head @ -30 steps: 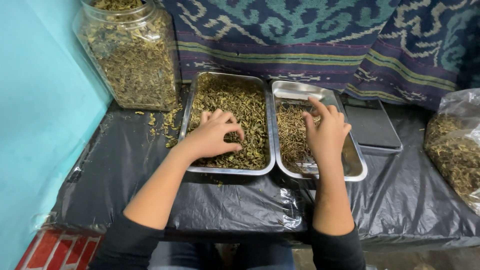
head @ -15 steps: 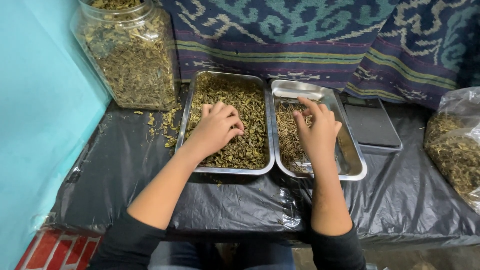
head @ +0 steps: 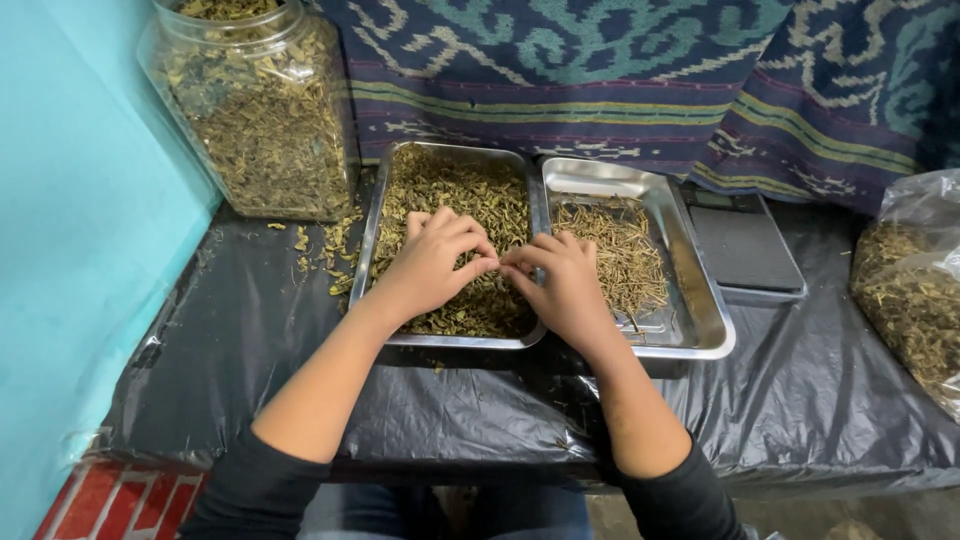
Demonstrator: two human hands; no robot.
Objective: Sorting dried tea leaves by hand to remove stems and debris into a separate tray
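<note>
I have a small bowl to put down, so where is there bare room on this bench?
The black plastic sheet lies bare in front of the right tray, between the scale and the bag. Another bare patch lies left of the left tray, below the jar. Both hands crowd the middle.

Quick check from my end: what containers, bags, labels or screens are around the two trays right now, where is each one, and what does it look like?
Glass jar: back left, beside the left tray; clear, squarish, full of dried herbs.
Plastic bag: far right edge; clear, crinkled, holding dried herbs.
Digital scale: right of the right tray; flat, dark platform, small display strip at its back.
No labels or signs visible.
</note>
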